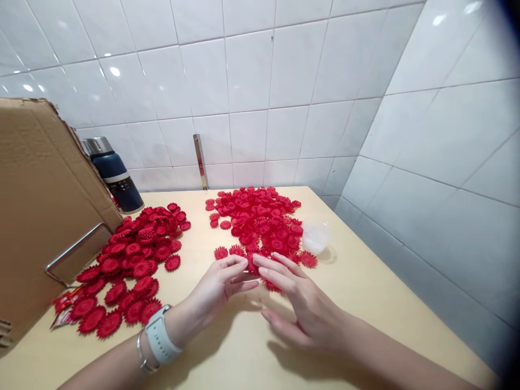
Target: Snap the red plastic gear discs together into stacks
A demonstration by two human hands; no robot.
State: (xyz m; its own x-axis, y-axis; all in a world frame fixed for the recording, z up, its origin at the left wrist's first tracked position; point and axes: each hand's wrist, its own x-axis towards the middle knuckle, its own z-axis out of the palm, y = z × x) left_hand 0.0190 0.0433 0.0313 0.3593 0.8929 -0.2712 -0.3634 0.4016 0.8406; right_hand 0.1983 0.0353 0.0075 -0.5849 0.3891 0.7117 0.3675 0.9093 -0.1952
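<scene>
Red plastic flowers (pixel 260 222) heaped at 12 o'clock of hands on yellow table (pixel 365 292). Left hand (pixel 217 287) fingers loosely curled, tips on pile's near edge, possibly pinching one flower; view unclear. Right hand (pixel 300 303) flat, fingers spread, touching same edge. Second flower pile (pixel 130 265) at 10 o'clock. Clear cup (pixel 314 236) at 2 o'clock.

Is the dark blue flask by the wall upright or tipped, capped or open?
Upright and capped: the dark blue flask stands on its base behind the cardboard box, steel cap on top.
</scene>
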